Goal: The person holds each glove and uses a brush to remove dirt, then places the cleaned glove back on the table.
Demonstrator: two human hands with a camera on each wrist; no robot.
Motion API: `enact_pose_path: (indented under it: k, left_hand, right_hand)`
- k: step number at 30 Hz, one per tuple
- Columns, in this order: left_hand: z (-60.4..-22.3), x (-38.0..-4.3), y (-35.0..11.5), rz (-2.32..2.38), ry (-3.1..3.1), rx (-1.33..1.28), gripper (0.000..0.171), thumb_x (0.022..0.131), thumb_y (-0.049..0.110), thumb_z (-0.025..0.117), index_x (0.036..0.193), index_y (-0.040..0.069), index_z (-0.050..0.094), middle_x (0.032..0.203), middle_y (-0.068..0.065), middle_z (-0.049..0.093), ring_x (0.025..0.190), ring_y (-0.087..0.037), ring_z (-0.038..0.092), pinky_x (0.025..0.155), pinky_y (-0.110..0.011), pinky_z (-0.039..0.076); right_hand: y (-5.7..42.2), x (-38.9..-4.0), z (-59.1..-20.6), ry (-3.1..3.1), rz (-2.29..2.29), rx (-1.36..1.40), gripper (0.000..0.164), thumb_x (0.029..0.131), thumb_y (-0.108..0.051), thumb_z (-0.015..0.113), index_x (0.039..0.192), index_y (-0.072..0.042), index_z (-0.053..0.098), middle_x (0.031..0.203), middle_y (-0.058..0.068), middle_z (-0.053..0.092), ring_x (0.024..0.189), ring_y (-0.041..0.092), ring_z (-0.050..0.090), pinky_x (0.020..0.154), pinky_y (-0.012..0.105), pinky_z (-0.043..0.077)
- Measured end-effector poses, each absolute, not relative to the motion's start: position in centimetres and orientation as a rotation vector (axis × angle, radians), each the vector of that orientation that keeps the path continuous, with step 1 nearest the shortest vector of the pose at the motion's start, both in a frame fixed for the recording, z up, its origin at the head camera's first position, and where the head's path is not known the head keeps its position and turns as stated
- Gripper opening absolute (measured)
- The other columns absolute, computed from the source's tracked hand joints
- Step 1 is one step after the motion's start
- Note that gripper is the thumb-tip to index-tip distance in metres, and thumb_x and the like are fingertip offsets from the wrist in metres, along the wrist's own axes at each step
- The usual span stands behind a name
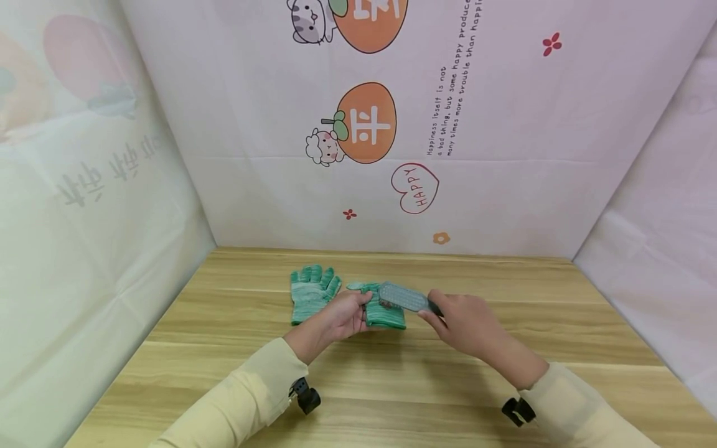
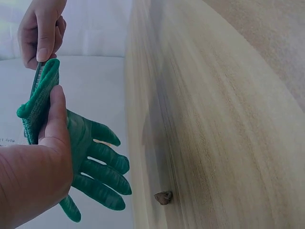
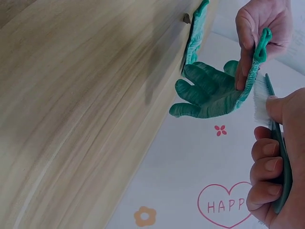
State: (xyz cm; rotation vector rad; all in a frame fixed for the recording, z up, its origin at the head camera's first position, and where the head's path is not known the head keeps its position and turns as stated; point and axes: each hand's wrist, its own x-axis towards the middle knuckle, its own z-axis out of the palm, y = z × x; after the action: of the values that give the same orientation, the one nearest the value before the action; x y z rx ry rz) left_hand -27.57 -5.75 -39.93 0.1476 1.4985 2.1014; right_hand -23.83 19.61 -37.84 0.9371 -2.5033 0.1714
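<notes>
My left hand [image 1: 346, 315] holds a green-and-white knit glove [image 1: 386, 316] by its cuff end, raised off the table. In the left wrist view the green fingers of this glove [image 2: 102, 164] hang down, spread apart. My right hand [image 1: 467, 322] grips the dark handle of a grey-green brush [image 1: 404, 297], its head lying over the glove. White bristles of the brush [image 3: 261, 100] face the cuff in the right wrist view; whether they press into it I cannot tell. Left of my left hand, a matching glove [image 1: 310, 297] lies flat with its fingers pointing away.
The wood-grain table [image 1: 224, 361] ends at a white printed cloth wall [image 1: 269, 186], with more cloth on both sides. A small brown lump [image 2: 163, 197] sits on the table near the flat glove. Each sleeve has a black strapped device [image 1: 307, 397] at the wrist.
</notes>
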Motion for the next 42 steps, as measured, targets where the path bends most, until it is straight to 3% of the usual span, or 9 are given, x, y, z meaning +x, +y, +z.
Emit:
enact_pose_path:
  k: [7,15,20,25,29,32,37,42]
  left_hand:
    - [-40.0,-27.4,-5.8,2.094,1.494,0.127,0.038,0.109,0.015,0.028,0.143,-0.001,0.021,0.081,-0.003,0.060,0.072,-0.013,0.066,0.095,-0.049,0.046]
    - [-40.1,-27.6,-5.8,2.089,1.520,0.152,0.030,0.109,0.017,0.029,0.122,-0.004,0.045,0.094,-0.007,0.067,0.088,-0.020,0.069,0.094,-0.050,0.047]
    - [-39.9,-27.6,-5.5,2.103,1.525,0.149,0.032,0.108,0.013,0.027,0.124,-0.006,0.048,0.104,-0.014,0.067,0.101,-0.028,0.066,0.090,-0.047,0.050]
    - [-39.9,-27.5,-5.5,2.103,1.527,0.158,0.035,0.108,0.012,0.026,0.128,-0.009,0.046,0.115,-0.021,0.064,0.107,-0.031,0.063,0.088,-0.046,0.051]
    - [-39.7,-27.5,-5.6,2.105,1.515,0.153,0.038,0.109,0.015,0.027,0.133,-0.009,0.043,0.122,-0.024,0.060,0.112,-0.034,0.060,0.091,-0.048,0.050]
    - [-39.6,-27.4,-5.8,2.105,1.509,0.154,0.038,0.109,0.017,0.027,0.132,-0.009,0.043,0.117,-0.022,0.063,0.108,-0.031,0.063,0.090,-0.047,0.051]
    - [-39.6,-27.4,-5.9,2.087,1.498,0.177,0.029,0.109,0.016,0.027,0.118,-0.002,0.048,0.094,-0.008,0.066,0.085,-0.018,0.069,0.085,-0.042,0.053]
    - [-39.8,-27.4,-5.8,2.086,1.481,0.194,0.027,0.109,0.015,0.027,0.114,-0.001,0.049,0.091,-0.007,0.067,0.081,-0.016,0.069,0.095,-0.050,0.046]
  right_hand:
    - [19.9,-23.7,-38.0,-2.505,0.177,0.932,0.028,0.093,-0.031,0.067,0.085,-0.012,0.048,0.056,-0.011,0.029,0.046,0.002,0.023,0.044,0.021,0.017]
    - [19.7,-23.6,-37.6,-2.500,0.222,0.929,0.026,0.092,-0.030,0.068,0.087,-0.012,0.050,0.058,-0.012,0.030,0.047,0.002,0.024,0.044,0.021,0.018]
    - [18.7,-23.5,-37.3,-2.507,0.208,0.963,0.028,0.091,-0.032,0.069,0.086,-0.012,0.049,0.057,-0.011,0.030,0.047,0.003,0.025,0.043,0.021,0.019]
    - [18.3,-23.4,-37.5,-2.502,0.217,0.990,0.032,0.096,-0.039,0.061,0.086,-0.010,0.050,0.056,-0.012,0.029,0.047,0.002,0.024,0.043,0.020,0.018]
    - [18.3,-23.4,-37.6,-2.477,0.224,0.992,0.029,0.092,-0.032,0.069,0.086,-0.010,0.050,0.056,-0.012,0.028,0.046,0.002,0.024,0.043,0.020,0.018]
    - [18.4,-23.5,-37.7,-2.457,0.219,1.005,0.029,0.088,-0.026,0.073,0.085,-0.010,0.049,0.056,-0.012,0.028,0.046,0.002,0.024,0.043,0.020,0.018]
    - [18.7,-23.5,-37.9,-2.493,0.221,0.987,0.028,0.090,-0.028,0.070,0.085,-0.011,0.048,0.056,-0.011,0.030,0.046,0.003,0.025,0.044,0.021,0.019]
    - [19.2,-23.4,-37.9,-2.531,0.207,0.953,0.027,0.092,-0.029,0.068,0.085,-0.011,0.048,0.056,-0.011,0.030,0.046,0.003,0.025,0.044,0.021,0.020]
